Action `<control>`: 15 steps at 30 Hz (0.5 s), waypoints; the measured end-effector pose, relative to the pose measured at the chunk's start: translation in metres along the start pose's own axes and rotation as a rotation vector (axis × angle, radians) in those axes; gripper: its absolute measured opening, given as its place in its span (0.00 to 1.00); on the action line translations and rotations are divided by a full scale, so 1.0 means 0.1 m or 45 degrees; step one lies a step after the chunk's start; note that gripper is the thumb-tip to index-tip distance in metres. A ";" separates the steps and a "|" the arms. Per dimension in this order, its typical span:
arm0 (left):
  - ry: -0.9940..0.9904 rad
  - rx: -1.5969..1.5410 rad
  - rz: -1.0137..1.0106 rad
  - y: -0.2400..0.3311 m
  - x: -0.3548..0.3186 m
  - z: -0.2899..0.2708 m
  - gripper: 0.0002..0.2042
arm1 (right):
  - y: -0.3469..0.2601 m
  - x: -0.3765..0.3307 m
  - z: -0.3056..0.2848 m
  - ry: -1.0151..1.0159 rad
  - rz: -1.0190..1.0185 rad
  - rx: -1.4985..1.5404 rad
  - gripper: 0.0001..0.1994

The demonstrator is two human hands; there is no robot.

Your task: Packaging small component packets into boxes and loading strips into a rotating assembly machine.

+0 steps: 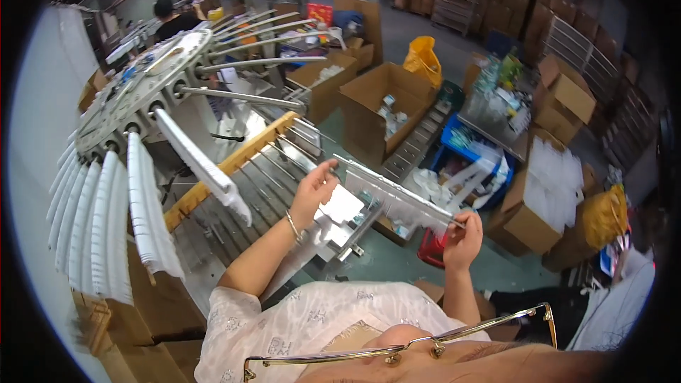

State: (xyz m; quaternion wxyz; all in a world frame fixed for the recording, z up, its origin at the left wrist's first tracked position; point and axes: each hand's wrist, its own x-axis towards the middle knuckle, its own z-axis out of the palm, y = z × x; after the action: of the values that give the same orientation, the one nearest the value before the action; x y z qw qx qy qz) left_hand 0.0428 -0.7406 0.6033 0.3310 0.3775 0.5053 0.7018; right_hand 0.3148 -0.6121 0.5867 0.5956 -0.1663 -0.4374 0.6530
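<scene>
Thin, straight, silvery rod with translucent plastic film hanging along it spans the space in front of the person's chest, off the work surface and sloping down toward the right in the view. The rod looks stiff and light, likely smooth enough to slide between fingertips; the film seems soft, thin and slippery, easily creased and apt to swing or shift along the rod. The bare ends look like the best places to take hold, with one hand at each, so that the film is not squeezed and the rod stays level.

The hands are well apart. The right hand is closed in a pinch on the rod's right end, thumb and fingers together, clear of most of the film. The left hand is at the rod's left end, fingers bent and fingertips close together; whether they are clamped on the rod or only beside it, I cannot tell. Below the left hand lies a bright, white, flat panel, and to its left runs a long, yellow, wooden-looking bar across a row of thin metal rods.
</scene>
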 end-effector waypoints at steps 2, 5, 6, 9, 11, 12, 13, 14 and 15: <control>0.006 -0.145 0.053 0.07 0.02 0.12 0.16 | -0.13 0.03 -0.05 -0.054 0.029 0.011 0.10; -0.014 0.105 0.257 0.07 0.08 0.17 0.12 | -0.29 0.07 -0.05 -0.038 0.130 0.026 0.13; -0.010 0.215 0.345 0.07 0.08 0.19 0.11 | -0.33 0.08 -0.08 -0.011 0.113 0.017 0.13; -0.042 0.348 0.355 0.09 0.06 0.19 0.08 | -0.41 0.16 -0.10 0.054 0.250 0.040 0.15; -0.080 0.262 0.246 0.08 0.01 0.26 0.07 | -0.41 0.33 -0.18 -0.053 0.278 0.019 0.17; -0.097 0.322 0.324 0.06 0.05 0.29 0.07 | -0.38 0.37 -0.28 -0.097 0.216 0.033 0.18; -0.162 0.309 0.297 0.06 0.08 0.31 0.07 | -0.36 0.43 -0.36 -0.143 0.154 0.044 0.19; -0.116 0.275 0.260 0.07 0.11 0.30 0.07 | -0.32 0.50 -0.32 -0.040 0.198 -0.049 0.22; -0.069 0.241 0.225 0.08 0.15 0.29 0.06 | -0.31 0.49 -0.29 -0.102 0.202 -0.045 0.23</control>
State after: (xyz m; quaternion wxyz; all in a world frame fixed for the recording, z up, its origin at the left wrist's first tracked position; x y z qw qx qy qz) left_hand 0.0599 -0.7163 0.6198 0.2441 0.4689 0.5250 0.6670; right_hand 0.3446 -0.5589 0.6093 0.5210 -0.1846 -0.4578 0.6964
